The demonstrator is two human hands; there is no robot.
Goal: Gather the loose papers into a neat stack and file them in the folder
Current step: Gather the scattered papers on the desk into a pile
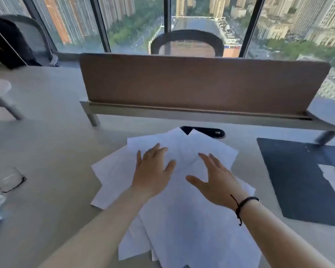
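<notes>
Both hands spread flat, left hand (pixel 152 171), right hand (pixel 216 180), on fanned, overlapping white papers (pixel 182 219), dark folder (pixel 298 180) nearby

Pale desk (pixel 52 151) under fanned papers (pixel 191 219), dark folder (pixel 294 180), glasses (pixel 12 180).

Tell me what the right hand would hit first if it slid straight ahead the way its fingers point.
The right hand points forward and slightly left across the loose papers. Past the sheets' far edge it would probably meet the dark oval cable port in the desk, then the brown divider panel. Depth is uncertain.
</notes>
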